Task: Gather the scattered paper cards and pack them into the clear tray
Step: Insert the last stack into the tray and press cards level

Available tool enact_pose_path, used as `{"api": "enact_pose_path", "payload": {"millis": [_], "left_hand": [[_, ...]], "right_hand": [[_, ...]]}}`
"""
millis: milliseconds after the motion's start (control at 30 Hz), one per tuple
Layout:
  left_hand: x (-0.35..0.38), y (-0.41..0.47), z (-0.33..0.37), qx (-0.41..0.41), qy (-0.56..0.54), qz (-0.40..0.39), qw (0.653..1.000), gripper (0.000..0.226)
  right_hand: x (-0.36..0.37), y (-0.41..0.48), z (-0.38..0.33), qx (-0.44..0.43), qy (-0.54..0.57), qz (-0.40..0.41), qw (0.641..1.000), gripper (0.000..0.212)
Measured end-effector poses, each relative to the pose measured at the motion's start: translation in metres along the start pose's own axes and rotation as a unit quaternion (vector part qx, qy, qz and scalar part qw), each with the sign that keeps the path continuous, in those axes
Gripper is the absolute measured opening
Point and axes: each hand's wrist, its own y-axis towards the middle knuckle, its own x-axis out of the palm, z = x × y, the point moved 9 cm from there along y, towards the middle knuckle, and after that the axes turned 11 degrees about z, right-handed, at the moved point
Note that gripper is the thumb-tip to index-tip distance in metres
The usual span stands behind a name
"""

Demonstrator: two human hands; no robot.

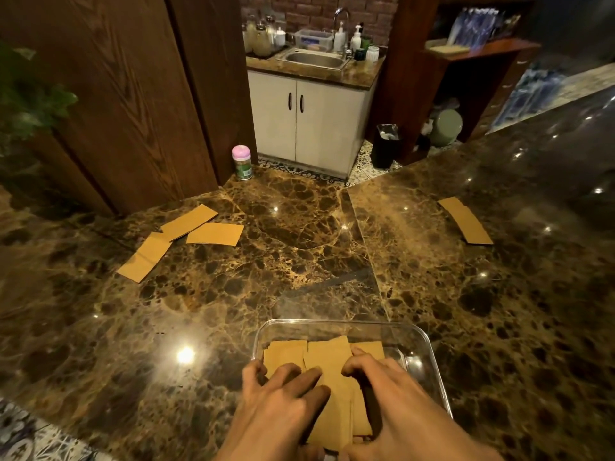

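Head view: the clear tray [349, 327] sits at 6 o'clock on the dark marble counter [299, 227], its far rim and rounded corners plain to see, its near edge hidden under the hands. Inside lies a loose layer of brown paper cards [327, 357], overlapping, their long axes running roughly 12 to 6. The left hand [283, 397] and right hand [396, 394] rest side by side in the tray, fingers spread and pressed flat on the cards, gripping nothing; the 2 hands are near each other without touching.

At 10 o'clock, 3 stray cards [179, 239] lie flat in an overlapping cluster, well apart from the tray: the nearest one points 1 to 7, the farthest 2 to 8, the third nearly 3 to 9. At 2 o'clock, 1 single card [465, 220] lies alone, its long axis 11 to 5. Between both groups and the tray the counter is bare, open stone. A pink-capped bottle [242, 162] stands at 11 o'clock by the counter's far edge.
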Motion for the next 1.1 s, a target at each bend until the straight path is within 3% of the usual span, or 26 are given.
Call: {"api": "enact_pose_path", "payload": {"millis": [167, 300, 467, 700, 767, 900, 967, 1033, 1100], "left_hand": [[-0.006, -0.003, 0.002, -0.010, -0.003, -0.028, 1.000, 0.083], [-0.016, -0.001, -0.001, -0.029, 0.042, 0.008, 0.999, 0.075], [-0.005, 0.004, -0.005, 0.005, 0.089, -0.019, 0.996, 0.077], [-0.018, 0.007, -0.005, -0.022, 0.066, 0.034, 0.997, 0.077], [-0.012, 0.004, -0.002, -0.021, 0.074, 0.002, 0.997, 0.070], [-0.008, 0.002, -0.005, 0.002, 0.079, 0.069, 0.994, 0.048], [0.005, 0.000, -0.005, 0.031, 0.078, 0.027, 0.996, 0.051], [0.008, 0.001, -0.007, 0.038, 0.077, 0.043, 0.995, 0.056], [0.000, 0.001, -0.008, 0.041, 0.077, 0.066, 0.994, 0.056]], "right_hand": [[0.008, 0.002, 0.000, -0.032, -0.024, 0.002, 0.999, 0.086], [0.007, 0.000, -0.004, -0.073, -0.037, 0.022, 0.996, 0.083], [0.016, 0.006, -0.009, -0.094, -0.077, 0.020, 0.992, 0.082], [0.016, 0.006, -0.007, -0.117, -0.078, 0.040, 0.989, 0.073], [0.017, 0.005, -0.011, -0.143, -0.094, 0.043, 0.984, 0.071], [0.017, 0.012, -0.014, -0.185, -0.146, 0.074, 0.969, 0.065], [0.016, 0.015, -0.014, -0.178, -0.113, 0.045, 0.976, 0.063], [0.020, 0.017, -0.006, -0.178, -0.068, 0.012, 0.982, 0.067], [0.015, 0.018, -0.004, -0.192, -0.060, 0.045, 0.979, 0.071]]}}
